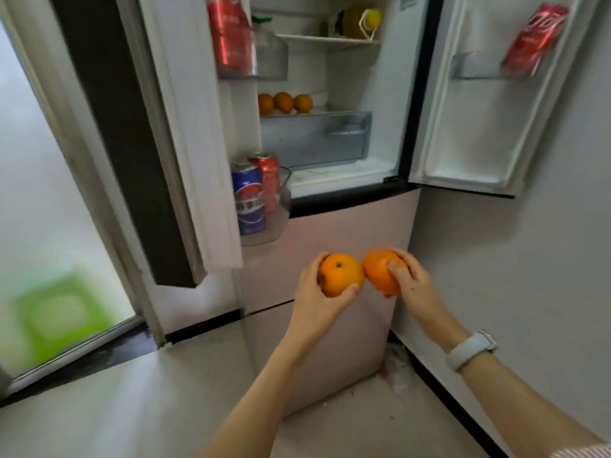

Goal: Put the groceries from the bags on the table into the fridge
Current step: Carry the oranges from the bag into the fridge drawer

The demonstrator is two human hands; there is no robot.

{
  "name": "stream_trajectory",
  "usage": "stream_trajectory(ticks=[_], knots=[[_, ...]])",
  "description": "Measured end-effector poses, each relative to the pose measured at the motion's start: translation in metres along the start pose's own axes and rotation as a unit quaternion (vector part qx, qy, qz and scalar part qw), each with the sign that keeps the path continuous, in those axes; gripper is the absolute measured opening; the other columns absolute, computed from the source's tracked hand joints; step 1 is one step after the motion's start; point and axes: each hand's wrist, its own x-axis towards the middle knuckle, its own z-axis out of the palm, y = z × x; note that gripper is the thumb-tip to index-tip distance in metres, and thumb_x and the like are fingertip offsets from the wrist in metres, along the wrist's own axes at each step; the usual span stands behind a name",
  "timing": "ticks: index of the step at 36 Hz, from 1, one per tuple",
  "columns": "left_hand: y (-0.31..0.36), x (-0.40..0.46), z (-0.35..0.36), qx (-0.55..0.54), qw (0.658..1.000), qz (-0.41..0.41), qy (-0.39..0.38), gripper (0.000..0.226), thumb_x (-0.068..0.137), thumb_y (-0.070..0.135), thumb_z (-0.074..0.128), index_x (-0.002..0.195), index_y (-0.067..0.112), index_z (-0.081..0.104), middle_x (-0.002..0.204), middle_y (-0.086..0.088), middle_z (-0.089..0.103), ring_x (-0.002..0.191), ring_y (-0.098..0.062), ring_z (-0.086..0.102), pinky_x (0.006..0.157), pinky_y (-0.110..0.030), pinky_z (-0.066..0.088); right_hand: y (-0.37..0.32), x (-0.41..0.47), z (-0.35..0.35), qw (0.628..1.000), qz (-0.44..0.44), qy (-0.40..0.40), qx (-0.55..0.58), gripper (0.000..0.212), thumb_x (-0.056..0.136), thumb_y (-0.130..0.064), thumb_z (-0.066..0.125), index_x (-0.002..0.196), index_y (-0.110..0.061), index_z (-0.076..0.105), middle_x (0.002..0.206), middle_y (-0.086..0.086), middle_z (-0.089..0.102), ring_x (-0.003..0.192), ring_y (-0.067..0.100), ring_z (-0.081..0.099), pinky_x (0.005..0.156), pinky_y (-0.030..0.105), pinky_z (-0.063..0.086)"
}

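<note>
My left hand (312,292) grips an orange (340,274) with its stem end facing me. My right hand (411,279) grips a second orange (380,271), and the two fruits touch each other. Both are held in front of the fridge's lower drawers, below the open upper compartment (330,180). Three oranges (284,102) sit in a row on the glass shelf above the crisper drawer (314,140). The bags and the table are out of view.
Both fridge doors stand open. The left door (185,127) holds red cans (229,31) up high and a blue can (248,200) with a red can low down. The right door (489,94) holds a red pack (535,38). Yellow items (360,21) sit on the upper shelf. A wall is at right.
</note>
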Motion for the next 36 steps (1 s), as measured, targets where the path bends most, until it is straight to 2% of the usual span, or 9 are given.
stream_trajectory(ticks=[6,10,12,15,18,26,31,33,36], knots=[[0.032,0.132,0.051,-0.063,0.997,0.043,0.012,0.068,0.077,0.025,0.074,0.131,0.037,0.034,0.129,0.008,0.034,0.115,-0.010,0.043,0.092,-0.028,0.045,-0.017,0.105,-0.042,0.998,-0.056,0.031,-0.010,0.037,0.096,-0.025,0.042,0.132,-0.027,0.041,0.125,-0.002,0.041,0.094,0.008,0.050,0.062,0.017,0.046],[0.057,0.210,0.075,-0.086,0.993,0.042,0.075,0.071,0.077,0.026,0.074,0.135,0.034,0.034,0.130,0.009,0.035,0.114,-0.010,0.042,0.089,-0.027,0.041,-0.029,0.170,-0.055,0.994,-0.097,0.044,-0.003,0.035,0.095,-0.027,0.044,0.128,-0.037,0.040,0.127,-0.004,0.041,0.101,0.011,0.051,0.062,0.017,0.050],[0.064,0.246,0.082,-0.098,0.990,0.046,0.094,0.072,0.077,0.027,0.073,0.136,0.032,0.033,0.136,0.004,0.038,0.117,-0.015,0.045,0.091,-0.030,0.044,-0.029,0.204,-0.058,0.992,-0.114,0.049,-0.016,0.039,0.093,-0.033,0.044,0.131,-0.039,0.036,0.136,-0.001,0.036,0.113,0.014,0.044,0.075,0.018,0.047],[0.069,0.299,0.087,-0.104,0.985,0.051,0.129,0.071,0.077,0.028,0.073,0.136,0.032,0.035,0.136,0.002,0.041,0.117,-0.017,0.048,0.095,-0.036,0.046,-0.029,0.257,-0.056,0.990,-0.129,0.046,-0.016,0.042,0.092,-0.037,0.045,0.133,-0.041,0.033,0.139,-0.002,0.033,0.115,0.011,0.039,0.087,0.022,0.041],[0.068,0.350,0.083,-0.085,0.979,0.072,0.171,0.069,0.076,0.028,0.074,0.134,0.031,0.038,0.132,0.003,0.043,0.115,-0.016,0.049,0.097,-0.037,0.045,-0.033,0.313,-0.049,0.990,-0.139,0.028,0.019,0.047,0.092,-0.036,0.046,0.137,-0.035,0.034,0.132,-0.005,0.034,0.114,0.011,0.041,0.073,0.012,0.044],[0.052,0.455,0.031,0.021,0.943,0.070,0.323,0.068,0.076,0.025,0.074,0.135,0.022,0.040,0.132,-0.004,0.035,0.111,-0.017,0.045,0.090,-0.027,0.038,-0.041,0.456,-0.005,0.972,-0.125,-0.077,0.184,0.053,0.088,-0.015,0.059,0.135,-0.026,0.037,0.130,0.003,0.042,0.109,0.021,0.051,0.074,0.029,0.052],[0.041,0.503,-0.023,0.092,0.914,0.042,0.393,0.057,0.071,0.026,0.074,0.122,0.017,0.050,0.120,-0.015,0.051,0.103,-0.030,0.056,0.079,-0.031,0.044,-0.061,0.522,0.045,0.968,-0.181,-0.144,0.102,0.061,0.084,-0.014,0.064,0.137,-0.025,0.037,0.136,0.007,0.040,0.117,0.023,0.047,0.099,0.043,0.045],[0.038,0.518,-0.043,0.111,0.907,0.015,0.406,0.058,0.070,0.027,0.073,0.122,0.017,0.050,0.121,-0.013,0.052,0.101,-0.029,0.056,0.075,-0.029,0.040,-0.069,0.540,0.064,0.961,-0.217,-0.162,0.058,0.063,0.082,-0.016,0.067,0.137,-0.023,0.037,0.138,0.010,0.038,0.120,0.024,0.045,0.102,0.037,0.040],[0.034,0.538,-0.069,0.120,0.901,-0.018,0.416,0.067,0.058,0.037,0.069,0.119,0.016,0.052,0.117,-0.013,0.056,0.100,-0.030,0.058,0.079,-0.035,0.047,-0.081,0.566,0.095,0.948,-0.261,-0.183,-0.005,0.064,0.081,-0.021,0.068,0.138,-0.022,0.037,0.139,0.010,0.037,0.124,0.025,0.042,0.101,0.029,0.034]])
